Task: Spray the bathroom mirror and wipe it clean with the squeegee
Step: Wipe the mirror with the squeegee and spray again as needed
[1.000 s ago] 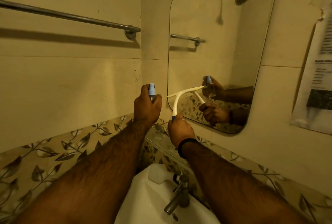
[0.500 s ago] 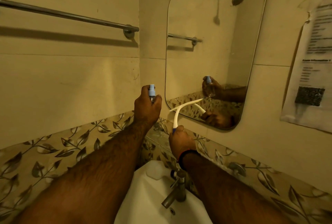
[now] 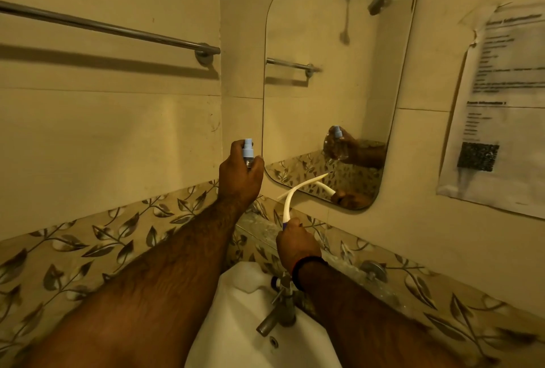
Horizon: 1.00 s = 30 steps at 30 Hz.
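Mirror [image 3: 324,96] hangs above the sink [image 3: 236,323], towel bar [image 3: 103,27] to its left.

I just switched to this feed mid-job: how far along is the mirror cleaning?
Done: both tools are picked up, the left hand gripping the spray bottle, the right hand the squeegee. In hand: the squeegee blade sits at the lower edge of the mirror, seemingly ending a stroke. Left: I cannot see droplets or streaks on the glass, so I cannot tell whether more passes are needed.

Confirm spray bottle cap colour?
Light blue, on the spray bottle in the left hand. Head view shows it best; its mirror reflection matches.
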Motion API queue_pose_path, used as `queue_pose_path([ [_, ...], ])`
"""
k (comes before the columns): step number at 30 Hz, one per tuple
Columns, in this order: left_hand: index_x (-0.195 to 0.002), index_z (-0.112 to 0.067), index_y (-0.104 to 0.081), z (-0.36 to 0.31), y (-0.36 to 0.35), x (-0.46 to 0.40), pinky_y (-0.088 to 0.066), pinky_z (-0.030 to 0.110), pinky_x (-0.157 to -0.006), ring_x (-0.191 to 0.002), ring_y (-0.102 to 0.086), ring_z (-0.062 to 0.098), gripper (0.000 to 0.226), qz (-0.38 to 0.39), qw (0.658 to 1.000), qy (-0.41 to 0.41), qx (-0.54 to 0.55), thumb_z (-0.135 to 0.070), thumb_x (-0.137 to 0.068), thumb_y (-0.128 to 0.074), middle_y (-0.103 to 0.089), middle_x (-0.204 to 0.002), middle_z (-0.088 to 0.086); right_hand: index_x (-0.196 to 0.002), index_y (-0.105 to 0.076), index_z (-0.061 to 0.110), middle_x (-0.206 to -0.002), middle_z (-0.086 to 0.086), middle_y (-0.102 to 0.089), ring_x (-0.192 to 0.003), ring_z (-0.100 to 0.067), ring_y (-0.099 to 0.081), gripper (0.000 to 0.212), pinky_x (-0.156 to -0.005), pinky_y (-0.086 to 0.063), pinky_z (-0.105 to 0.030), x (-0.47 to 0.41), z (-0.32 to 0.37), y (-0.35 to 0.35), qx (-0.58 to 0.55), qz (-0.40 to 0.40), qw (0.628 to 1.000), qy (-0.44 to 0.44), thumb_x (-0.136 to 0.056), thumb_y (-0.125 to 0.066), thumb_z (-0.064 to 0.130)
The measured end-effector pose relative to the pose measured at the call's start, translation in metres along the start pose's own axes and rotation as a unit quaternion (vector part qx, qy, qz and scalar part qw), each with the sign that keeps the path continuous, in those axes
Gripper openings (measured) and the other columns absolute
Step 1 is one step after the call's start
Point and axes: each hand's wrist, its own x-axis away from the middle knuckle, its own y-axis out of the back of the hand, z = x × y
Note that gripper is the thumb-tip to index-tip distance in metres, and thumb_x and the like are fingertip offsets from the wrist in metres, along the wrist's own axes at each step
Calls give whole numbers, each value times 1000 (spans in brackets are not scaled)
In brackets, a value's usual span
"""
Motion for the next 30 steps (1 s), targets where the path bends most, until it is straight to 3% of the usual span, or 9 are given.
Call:
queue_pose_path([
  [6, -132, -17, -47, -6, 2, 6, -60, 51, -72, -77, -67, 35, 42, 3, 1000, 2, 8, -25, -93, -60, -66, -101, 16, -111, -45, 15, -78, 0, -52, -59, -16, -47, 22, -49, -33, -28, 9, -10, 2, 2, 6, 1000, -14, -97, -33, 27],
  [12, -132, -16, -47, -9, 7, 10, -59, 53, -72, -79, -67, 37, 42, 1, 1000, 0, 10, -25, -93, -61, -66, -102, 17, -114, -44, 14, -91, -3, -62, -74, -22, -60, 23, -67, -52, -36, 19, -13, 3, 1, 7, 1000, -28, -96, -34, 24],
  [19, -133, -15, -47, -12, 11, 14, -59, 52, -72, -80, -67, 36, 42, 2, 1000, -6, 5, -25, -94, -60, -65, -102, 17, -106, -45, 17, -73, 5, -48, -61, -15, -49, 17, -57, -43, -32, 26, -20, 2, 2, -7, 999, -42, -96, -34, 24],
  [23, -133, -16, -46, -13, 9, 18, -60, 51, -73, -81, -67, 36, 43, 13, 1000, -5, 14, -25, -94, -60, -65, -104, 17, -106, -45, 18, -79, 3, -51, -70, -19, -57, 16, -66, -51, -34, 35, -27, 2, -16, -8, 997, -69, -96, -34, 25],
  [30, -128, -18, -48, -26, -5, 28, -59, 46, -70, -76, -67, 35, 38, 17, 1000, -14, 22, -25, -93, -60, -66, -96, 15, -109, -46, 17, -80, 4, -53, -67, -16, -52, 19, -60, -43, -28, 50, -42, 9, 0, -29, 996, -81, -97, -34, 27],
])
